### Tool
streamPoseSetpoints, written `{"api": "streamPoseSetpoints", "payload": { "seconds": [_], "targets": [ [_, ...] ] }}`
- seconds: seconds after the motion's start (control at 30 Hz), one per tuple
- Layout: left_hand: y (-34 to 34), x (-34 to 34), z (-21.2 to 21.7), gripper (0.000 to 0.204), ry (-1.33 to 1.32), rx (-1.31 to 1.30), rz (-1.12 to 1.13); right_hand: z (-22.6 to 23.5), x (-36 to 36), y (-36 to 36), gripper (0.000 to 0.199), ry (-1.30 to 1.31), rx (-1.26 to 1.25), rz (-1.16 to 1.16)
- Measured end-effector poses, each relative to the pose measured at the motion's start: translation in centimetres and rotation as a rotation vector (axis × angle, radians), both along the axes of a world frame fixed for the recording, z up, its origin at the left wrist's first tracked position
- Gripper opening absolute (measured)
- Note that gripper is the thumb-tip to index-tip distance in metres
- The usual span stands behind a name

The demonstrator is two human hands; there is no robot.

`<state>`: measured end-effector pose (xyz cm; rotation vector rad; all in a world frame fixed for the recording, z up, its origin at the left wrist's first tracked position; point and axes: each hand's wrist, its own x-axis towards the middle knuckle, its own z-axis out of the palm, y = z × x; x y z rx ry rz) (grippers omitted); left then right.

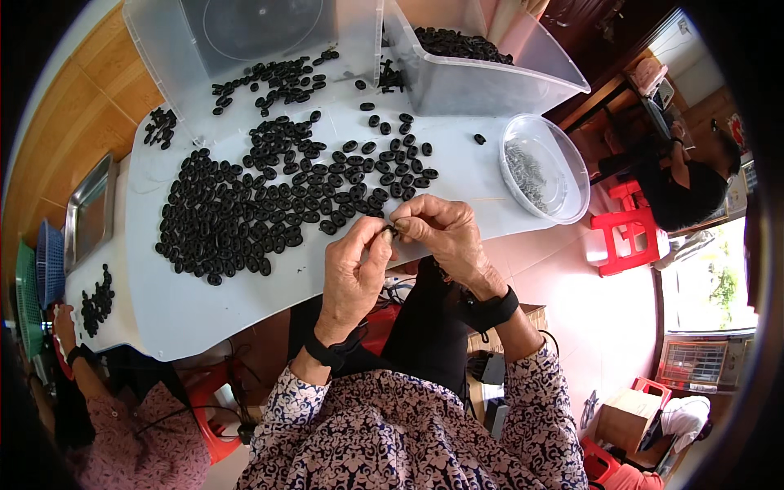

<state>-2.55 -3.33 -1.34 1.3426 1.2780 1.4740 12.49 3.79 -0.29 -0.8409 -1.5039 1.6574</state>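
Observation:
Over the front edge of the table, my left hand point(355, 273) and my right hand point(445, 241) meet with their fingertips pinched together. Between them is a small dark piece point(394, 231), mostly hidden by the fingers, so its exact shape cannot be made out. Just beyond my hands lies a wide spread of small black oval parts point(220, 212), many with two holes, dense on the left and looser toward the right. To the right of my hands stands a round clear tub point(575, 186) with many thin silvery metal pins point(525, 175) in it.
At the back, a clear bin lies on its side point(175, 73) with black parts at its mouth; another bin point(482, 86) holds more. A co-worker's hand point(64, 327) is beside a small black heap point(98, 300) at left, near a metal tray point(90, 212). Red stools point(625, 237) stand right.

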Motion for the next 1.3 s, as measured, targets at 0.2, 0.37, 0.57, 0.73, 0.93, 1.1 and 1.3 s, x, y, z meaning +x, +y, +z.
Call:
{"api": "streamPoseSetpoints", "payload": {
  "seconds": [0.2, 0.37, 0.57, 0.73, 0.93, 1.1, 1.3],
  "targets": [
    [0.0, -0.3, -0.1, 0.019, -0.011, -0.008, -0.101, 0.2, -0.1, -0.1, 0.016, -0.155, 0.125, -0.008],
    [0.1, 0.4, -0.4, 0.019, 0.001, 0.114, -0.001, -0.2, -1.1, -1.0, 0.019, -0.120, 0.151, -0.131],
    [-0.1, 0.5, 0.0, 0.017, -0.041, -0.005, 0.010, 0.5, -0.8, -0.1, 0.017, 0.008, 0.067, -0.034],
    [0.0, 0.5, 0.5, 0.015, -0.035, -0.010, -0.008, -0.2, -0.4, 0.1, 0.016, 0.082, 0.011, 0.066],
    [0.0, 0.6, 0.6, 0.014, -0.052, 0.002, 0.005, 0.0, -0.7, -0.3, 0.017, -0.014, 0.048, 0.012],
    [0.0, 0.8, 0.1, 0.017, -0.147, -0.040, 0.043, 0.0, -0.8, -0.2, 0.017, 0.015, 0.097, -0.018],
    [0.0, 0.5, 0.4, 0.022, -0.018, 0.003, 0.115, -0.1, -1.0, -0.7, 0.011, 0.076, -0.024, 0.010]
  ]
}}
